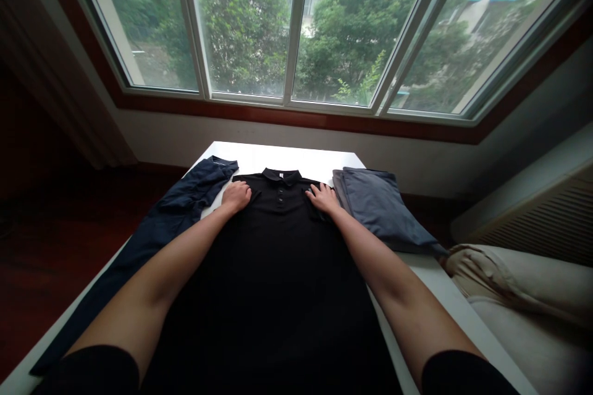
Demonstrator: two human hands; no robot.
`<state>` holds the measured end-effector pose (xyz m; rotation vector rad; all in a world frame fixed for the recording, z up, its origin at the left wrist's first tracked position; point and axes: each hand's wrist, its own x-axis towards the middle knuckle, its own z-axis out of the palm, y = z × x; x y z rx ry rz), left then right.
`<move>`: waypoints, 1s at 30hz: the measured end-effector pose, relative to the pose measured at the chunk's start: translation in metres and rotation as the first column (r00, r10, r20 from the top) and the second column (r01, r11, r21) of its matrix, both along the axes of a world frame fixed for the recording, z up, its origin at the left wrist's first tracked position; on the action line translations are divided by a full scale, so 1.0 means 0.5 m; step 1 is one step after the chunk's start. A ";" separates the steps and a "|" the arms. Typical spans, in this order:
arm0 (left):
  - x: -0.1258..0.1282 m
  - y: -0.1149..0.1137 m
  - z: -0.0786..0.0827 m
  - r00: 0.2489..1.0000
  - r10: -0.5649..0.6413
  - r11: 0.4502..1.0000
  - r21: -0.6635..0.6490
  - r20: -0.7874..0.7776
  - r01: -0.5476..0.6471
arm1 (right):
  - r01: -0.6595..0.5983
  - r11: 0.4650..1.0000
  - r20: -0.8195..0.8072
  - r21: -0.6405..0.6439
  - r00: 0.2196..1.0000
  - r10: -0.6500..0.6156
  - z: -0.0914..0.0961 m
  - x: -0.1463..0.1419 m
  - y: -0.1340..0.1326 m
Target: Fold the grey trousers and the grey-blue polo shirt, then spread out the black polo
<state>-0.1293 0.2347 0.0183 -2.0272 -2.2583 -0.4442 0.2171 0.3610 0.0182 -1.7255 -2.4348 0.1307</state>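
Observation:
A black polo shirt (278, 271) lies spread out on a white table (287, 154), its buttoned collar at the far end. At the shirt's left shoulder, my left hand (237, 196) is closed with curled fingers on the fabric by the folded-in sleeve. My right hand (324, 199) rests on the opposite sleeve, palm down, with its fingers stretched and slightly apart. The lower part of the shirt runs toward my body, where it blends with dark cloth.
Dark navy clothing (162, 213) lies along the table's left side. Folded grey garments (375, 203) are stacked at the right. Beige cushions or fabric (523, 284) sit beyond the right edge. A wide window (287, 24) stands behind the table.

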 end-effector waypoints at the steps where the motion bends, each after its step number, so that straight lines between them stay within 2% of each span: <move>1: 0.000 -0.014 -0.003 1.000 -0.013 1.000 -0.015 0.003 0.013 | -0.020 1.000 0.005 0.014 1.000 0.020 -0.003 0.002 -0.009; 5: -0.002 -0.058 -0.003 0.999 -0.047 0.997 -0.056 0.018 0.048 | -0.077 0.996 0.015 0.034 0.997 0.076 -0.015 0.008 -0.048; 8: 0.020 -0.078 0.021 0.999 -0.048 0.998 -0.027 0.021 0.049 | -0.065 0.997 0.001 0.049 0.998 0.065 -0.010 0.012 -0.062; 11: 0.092 -0.120 0.048 0.995 -0.099 0.995 0.032 0.017 0.099 | -0.072 0.993 -0.001 0.098 0.997 0.072 -0.001 0.029 -0.060; 12: 0.129 -0.146 0.052 0.989 -0.148 0.988 0.042 0.016 0.147 | -0.092 0.992 0.013 0.087 0.996 0.091 0.001 0.038 -0.058; 13: 0.170 -0.181 0.054 0.969 -0.247 0.968 0.056 0.029 0.245 | -0.125 0.990 0.032 0.060 0.992 0.124 0.002 0.049 -0.056; 14: 0.214 -0.224 0.053 0.931 -0.363 0.931 0.055 0.049 0.360 | -0.169 0.985 0.053 0.025 0.984 0.168 0.001 0.059 -0.055; 15: 0.259 -0.273 0.051 0.865 -0.497 0.868 0.043 0.068 0.495 | -0.212 0.977 0.068 -0.007 0.975 0.212 0.001 0.070 -0.054; 16: 0.303 -0.327 0.048 0.771 -0.631 0.775 0.032 0.084 0.631 | -0.244 0.970 0.076 -0.025 0.967 0.245 0.000 0.078 -0.054; 17: 0.343 -0.382 0.045 0.654 -0.751 0.657 0.010 0.094 0.753 | -0.261 0.965 0.078 -0.030 0.962 0.262 -0.001 0.085 -0.054; 18: 0.378 -0.435 0.044 0.541 -0.834 0.543 -0.008 0.105 0.839 | -0.263 0.964 0.078 -0.028 0.961 0.264 -0.002 0.089 -0.055; 19: 0.407 -0.485 0.044 0.451 -0.884 0.452 -0.023 0.118 0.892 | -0.254 0.967 0.077 -0.024 0.964 0.255 -0.003 0.091 -0.057; 21: 0.445 -0.563 0.048 0.360 -0.924 0.356 -0.051 0.128 0.933 | -0.225 0.974 0.075 -0.019 0.971 0.226 -0.004 0.089 -0.060; 23: 0.460 -0.612 0.053 0.322 -0.941 0.316 -0.071 0.105 0.946 | -0.215 0.976 0.074 -0.020 0.974 0.216 -0.004 0.084 -0.065; 25: 0.462 -0.637 0.056 0.298 -0.953 0.292 -0.091 0.055 0.952 | -0.214 0.977 0.065 -0.014 0.975 0.214 -0.001 0.079 -0.068; 27: 0.461 -0.648 0.055 0.281 -0.960 0.281 -0.106 -0.012 0.954 | -0.201 0.980 0.049 0.012 0.979 0.200 0.004 0.077 -0.070; 30: 0.477 -0.651 0.051 0.280 -0.953 0.291 -0.089 -0.116 0.953 | -0.138 0.988 0.001 0.069 0.990 0.138 0.018 0.076 -0.065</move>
